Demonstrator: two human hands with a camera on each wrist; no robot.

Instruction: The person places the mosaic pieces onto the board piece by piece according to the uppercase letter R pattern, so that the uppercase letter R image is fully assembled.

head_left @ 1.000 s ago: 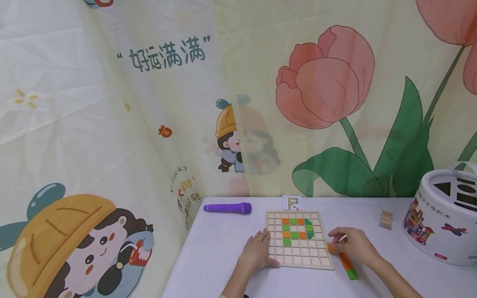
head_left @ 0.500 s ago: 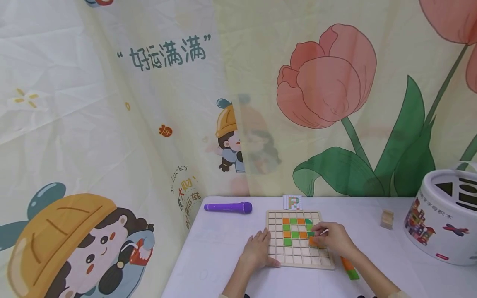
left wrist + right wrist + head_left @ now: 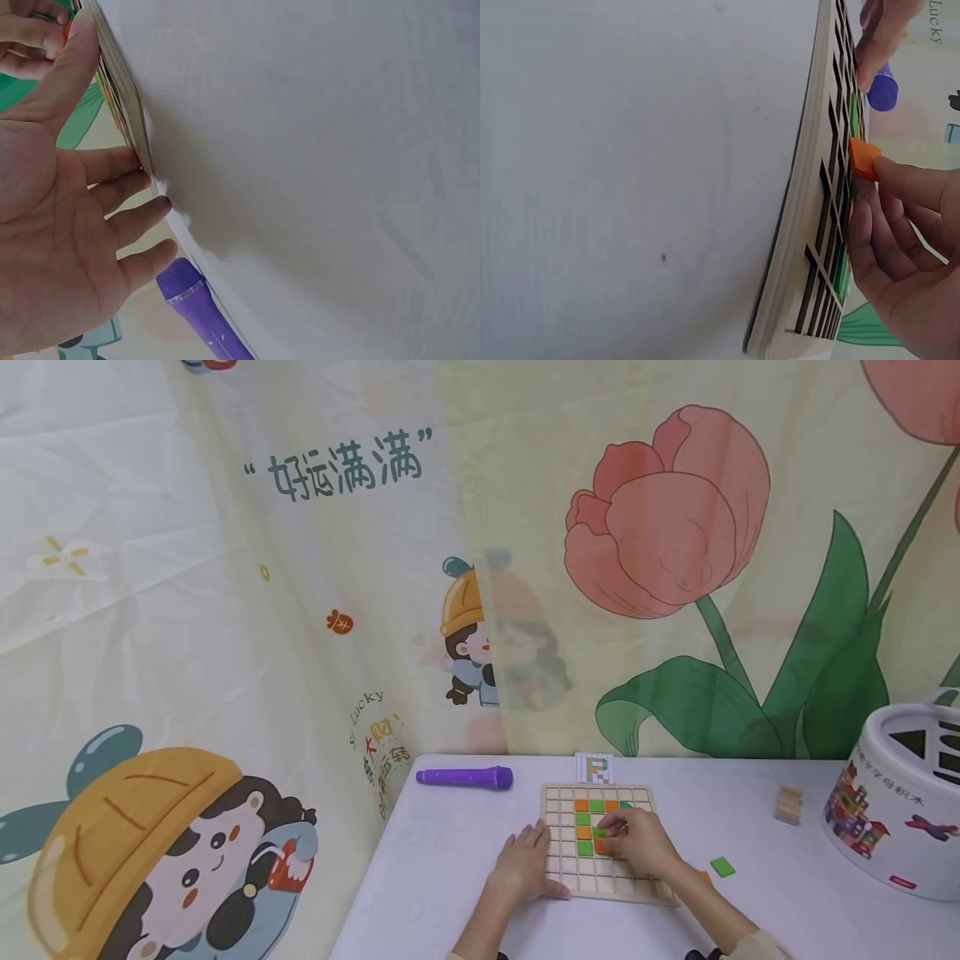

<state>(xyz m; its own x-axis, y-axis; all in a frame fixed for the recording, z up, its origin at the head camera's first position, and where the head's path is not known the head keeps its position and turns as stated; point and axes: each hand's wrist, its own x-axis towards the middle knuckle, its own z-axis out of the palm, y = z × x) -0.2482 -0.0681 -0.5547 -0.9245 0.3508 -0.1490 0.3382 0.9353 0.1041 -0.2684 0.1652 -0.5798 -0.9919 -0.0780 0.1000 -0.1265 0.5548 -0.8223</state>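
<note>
A square wooden grid board (image 3: 600,883) lies on the table, holding orange and green tiles in a P-like pattern. My left hand (image 3: 522,864) rests along its left edge, fingers extended, with the thumb by the near corner. Over the middle of the pattern, my right hand (image 3: 645,842) pinches an orange square tile (image 3: 865,158) between thumb and fingers. That tile appears tilted against the grid in the right wrist view. The hand hides part of the pattern's right side. A loose green tile (image 3: 722,867) lies right of the board, beside an orange tile (image 3: 705,877) partly covered by the forearm.
Behind the board stands a small pattern card (image 3: 595,768). A purple microphone (image 3: 465,777) lies at the back left. To the right are a small wooden block (image 3: 788,805) and a white bucket (image 3: 896,810) with shaped holes in its lid. A printed curtain hangs behind.
My right hand has gone from the loose tiles leftward onto the board, carrying an orange tile. The loose green tile has shifted away from me. My left hand stays at the board's edge.
</note>
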